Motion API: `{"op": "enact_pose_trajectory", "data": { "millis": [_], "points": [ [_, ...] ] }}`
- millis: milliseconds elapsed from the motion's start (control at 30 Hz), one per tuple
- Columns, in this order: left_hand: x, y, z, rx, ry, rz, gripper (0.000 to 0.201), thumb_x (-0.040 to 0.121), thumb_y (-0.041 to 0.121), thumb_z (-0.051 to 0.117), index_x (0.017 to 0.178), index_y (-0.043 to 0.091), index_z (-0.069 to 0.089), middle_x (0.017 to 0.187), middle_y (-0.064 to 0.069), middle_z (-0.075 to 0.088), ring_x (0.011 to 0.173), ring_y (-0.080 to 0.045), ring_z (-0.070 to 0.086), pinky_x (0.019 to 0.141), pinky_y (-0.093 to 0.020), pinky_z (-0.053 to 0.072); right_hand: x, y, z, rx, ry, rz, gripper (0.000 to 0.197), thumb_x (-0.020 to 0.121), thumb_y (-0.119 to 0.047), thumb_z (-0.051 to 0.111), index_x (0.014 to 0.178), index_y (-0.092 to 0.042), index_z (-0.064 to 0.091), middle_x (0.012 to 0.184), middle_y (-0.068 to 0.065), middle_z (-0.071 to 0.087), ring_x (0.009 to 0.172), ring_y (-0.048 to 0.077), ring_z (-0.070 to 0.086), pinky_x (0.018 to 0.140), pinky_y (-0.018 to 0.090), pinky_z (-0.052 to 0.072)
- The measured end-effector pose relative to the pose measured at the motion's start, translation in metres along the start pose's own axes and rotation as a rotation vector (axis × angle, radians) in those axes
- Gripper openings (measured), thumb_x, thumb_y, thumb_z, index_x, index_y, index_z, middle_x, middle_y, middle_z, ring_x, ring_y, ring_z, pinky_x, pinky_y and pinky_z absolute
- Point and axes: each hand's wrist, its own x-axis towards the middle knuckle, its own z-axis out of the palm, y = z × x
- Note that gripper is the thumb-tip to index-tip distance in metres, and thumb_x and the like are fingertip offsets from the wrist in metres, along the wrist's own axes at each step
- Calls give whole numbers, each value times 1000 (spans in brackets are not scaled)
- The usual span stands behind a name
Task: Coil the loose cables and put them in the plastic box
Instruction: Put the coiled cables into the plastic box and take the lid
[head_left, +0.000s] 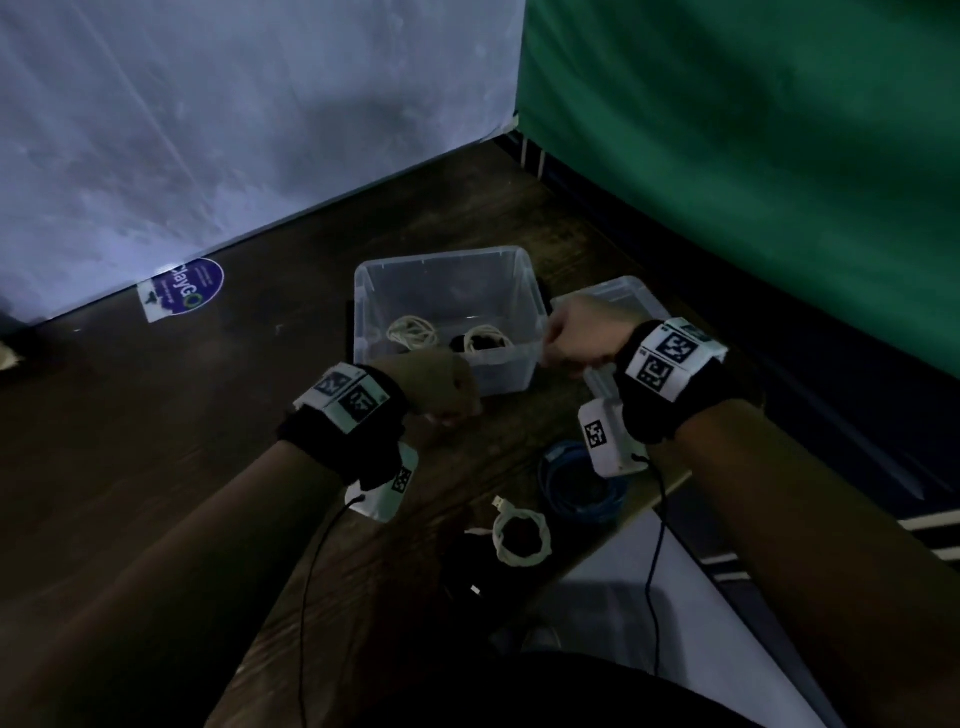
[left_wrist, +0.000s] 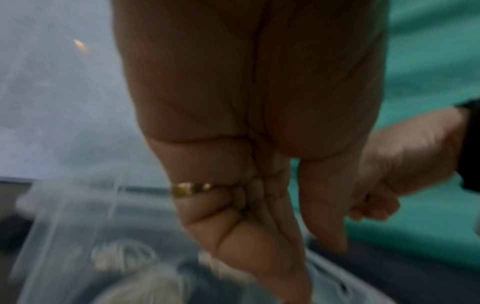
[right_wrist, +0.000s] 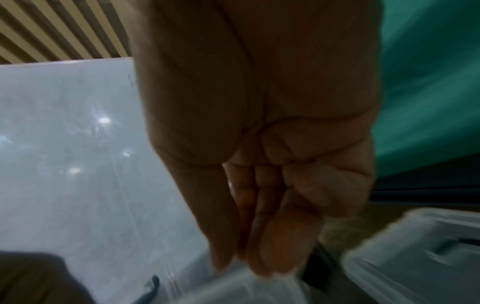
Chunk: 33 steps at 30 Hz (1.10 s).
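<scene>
Plastic box (head_left: 447, 332): two coils inside.
Left hand (head_left: 434, 382): over near rim, fingers curled, grasping nothing visible.
Right hand (head_left: 584, 335): fingers together at right rim; grip unclear.

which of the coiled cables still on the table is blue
The blue cable, the larger coil lying near the table's edge under the right wrist. The other coil outside the plastic box, the white cable, lies nearer the person.

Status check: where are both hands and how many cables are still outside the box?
Left hand at plastic box near wall, right hand at its right rim; grips unclear. Blue coil, white coil still on table. Lid beside box.
</scene>
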Motion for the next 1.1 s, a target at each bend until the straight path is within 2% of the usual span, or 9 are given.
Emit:
{"op": "enact_pose_trajectory", "data": {
  "millis": [100, 200, 300, 333, 433, 533, 767, 967, 1100],
  "points": [
    [10, 19, 34, -60, -150, -62, 23, 90, 11, 57, 110, 3, 65, 107, -13, 67, 78, -17, 61, 63, -21, 46, 0, 23, 26, -162, -52, 13, 25, 88, -9, 58, 110, -2, 64, 92, 10, 64, 65, 14, 53, 54, 23, 42],
    [17, 29, 71, 28, -239, -84, 45, 90, 18, 62, 130, 1, 50, 131, -14, 53, 114, -26, 52, 85, -28, 40, 9, 51, 63, -204, -78, 41, 26, 88, -8, 56, 111, 2, 63, 106, 16, 63, 85, 23, 54, 76, 30, 46],
    [20, 22, 108, 202, -245, -110, 66, 69, 39, 81, 124, 11, 56, 131, -7, 53, 119, -25, 48, 93, -26, 37, 13, 79, 93, -343, -103, 77, 18, 91, -12, 55, 76, -3, 62, 77, 8, 58, 77, 22, 57, 58, 21, 46],
    [22, 18, 116, 230, -224, -131, 74, 58, 45, 85, 120, 15, 59, 130, -5, 52, 119, -24, 47, 97, -29, 38, 12, 85, 99, -368, -99, 96, 16, 90, -13, 56, 77, -6, 61, 77, 7, 59, 72, 20, 57, 54, 20, 43],
    [21, 16, 132, 328, -228, -148, 72, 59, 43, 85, 121, 16, 60, 128, -4, 54, 118, -25, 49, 101, -37, 42, 7, 94, 113, -407, -55, 89, 19, 90, -14, 54, 107, -5, 57, 106, 13, 62, 89, 23, 61, 67, 27, 44],
    [20, 13, 140, 306, -194, -165, 70, 71, 39, 79, 130, 12, 54, 130, -8, 55, 118, -27, 52, 102, -38, 43, 9, 94, 117, -380, -32, 89, 20, 93, -11, 50, 110, -5, 58, 113, 14, 62, 100, 25, 62, 77, 29, 47],
    [16, -2, 129, 165, -57, -150, 40, 85, 23, 62, 123, 10, 56, 121, -12, 60, 108, -30, 59, 90, -37, 50, 11, 82, 105, -316, -75, 53, 21, 91, -10, 51, 104, -2, 65, 111, 16, 64, 99, 28, 62, 82, 30, 50],
    [0, -15, 83, 79, -67, -128, 55, 85, 24, 66, 134, 11, 46, 132, -8, 53, 118, -26, 52, 94, -33, 44, 2, 45, 64, -225, -77, -92, 33, 86, -6, 63, 120, -9, 63, 121, 11, 62, 111, 27, 58, 86, 29, 46],
    [-28, -11, 21, -100, -9, -136, 38, 78, 27, 75, 109, 11, 60, 102, -3, 63, 85, -16, 58, 70, -27, 47, -2, 26, 30, -70, -51, -112, 26, 86, -2, 62, 112, -7, 65, 104, 11, 65, 102, 28, 62, 83, 33, 51]
  ]
}}
